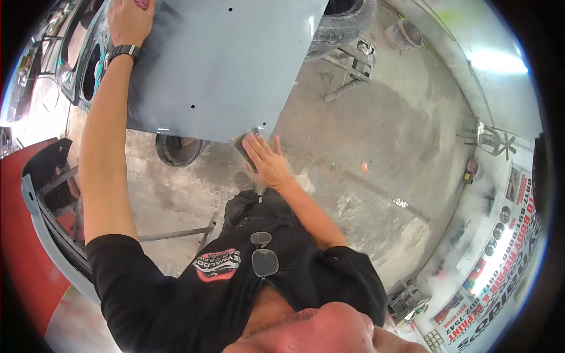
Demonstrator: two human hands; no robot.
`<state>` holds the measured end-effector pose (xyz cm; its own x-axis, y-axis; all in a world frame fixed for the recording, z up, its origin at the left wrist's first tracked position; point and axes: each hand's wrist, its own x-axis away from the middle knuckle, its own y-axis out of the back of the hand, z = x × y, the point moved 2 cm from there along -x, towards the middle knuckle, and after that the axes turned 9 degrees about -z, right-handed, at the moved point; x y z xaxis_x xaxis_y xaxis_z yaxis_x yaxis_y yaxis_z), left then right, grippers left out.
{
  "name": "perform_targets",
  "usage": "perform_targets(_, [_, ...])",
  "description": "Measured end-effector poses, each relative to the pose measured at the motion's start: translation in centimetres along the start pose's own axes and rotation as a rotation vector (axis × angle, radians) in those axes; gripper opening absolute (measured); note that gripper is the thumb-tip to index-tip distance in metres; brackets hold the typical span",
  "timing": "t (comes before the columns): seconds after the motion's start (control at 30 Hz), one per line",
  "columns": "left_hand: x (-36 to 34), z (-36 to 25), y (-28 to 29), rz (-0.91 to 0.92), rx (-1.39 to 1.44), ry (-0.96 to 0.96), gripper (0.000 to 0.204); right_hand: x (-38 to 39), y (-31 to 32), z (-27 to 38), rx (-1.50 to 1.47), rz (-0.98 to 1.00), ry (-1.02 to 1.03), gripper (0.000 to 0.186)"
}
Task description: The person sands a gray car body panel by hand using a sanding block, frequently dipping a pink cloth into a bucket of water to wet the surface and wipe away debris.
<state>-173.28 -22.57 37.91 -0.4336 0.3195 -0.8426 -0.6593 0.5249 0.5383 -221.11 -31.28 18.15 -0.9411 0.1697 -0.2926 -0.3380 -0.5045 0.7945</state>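
A large grey-primed car body panel (206,65) with several small dark holes spans the upper middle. My right hand (269,165) is at its near right corner, fingers pressed together over a dark flat sanding pad (243,152) that touches the panel's edge. At the top left, my left hand (130,23), with a black watch on the wrist, is over the panel's left edge. Its fingers are closed round something pink (142,3), mostly cut off by the picture's upper rim, so its kind cannot be told.
A tyre (344,29) and a metal stand (356,65) are beyond the panel's right side. A round can (178,150) is below its near edge. A bucket (405,34) stands by the right wall. At left lies a curved grey car part (50,235) beside a red panel (23,194).
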Motion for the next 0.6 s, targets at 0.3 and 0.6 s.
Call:
perform_targets(0.3, [-1.5,-5.2,2.2,0.036,0.168,0.154,0.034,-25.3,9.9,-12.6,0.143,-0.480,-0.085,0.060])
perform_targets(0.6, [-1.3,-3.9,3.9,0.125,0.164,0.219,0.031,-11.5,5.5,-8.3,0.257,-0.104,0.168,0.067])
